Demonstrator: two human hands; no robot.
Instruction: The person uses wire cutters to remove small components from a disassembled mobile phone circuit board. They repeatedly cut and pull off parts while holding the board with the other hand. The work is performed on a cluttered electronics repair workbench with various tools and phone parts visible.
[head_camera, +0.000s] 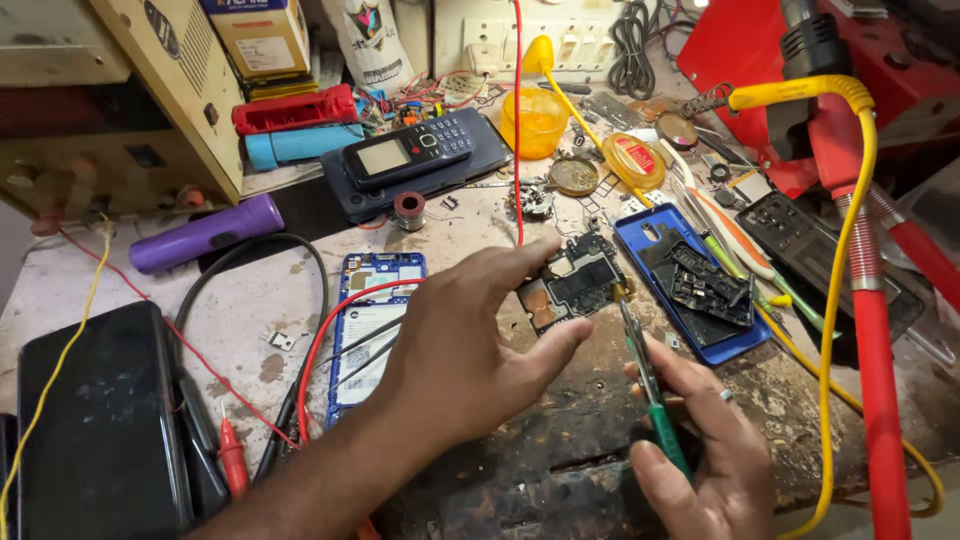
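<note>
Left hand (470, 350): reaches in from the lower left, thumb and forefinger clamped on the near edge of a bare phone circuit board (572, 285), holding it just above the scarred workbench (560, 460). Right hand (700, 450): enters from the bottom right, closed around green-handled tweezers (650, 385), their thin tips pointing up and away to touch the board's right edge. Circuit board: dark, roughly rectangular, long axis running from lower left to upper right; it lies ahead of both hands, between them, nearer the left, which carries it. Just right of the board: a blue phone back cover (690, 285) holding loose dark parts. Left of the left hand: a blue phone frame (375, 330) lying flat, crossed by red and black probe leads (310, 370). Far left: a black phone (100, 430), face down or screen dark, cannot tell which. Behind: a keypad phone (405, 150) stacked on a dark slab, a purple torch (205, 232), a yellow tub (535, 120), a round flux tin (633, 160). Right edge: a yellow cable (845, 250) and red hose (875, 380).
</note>
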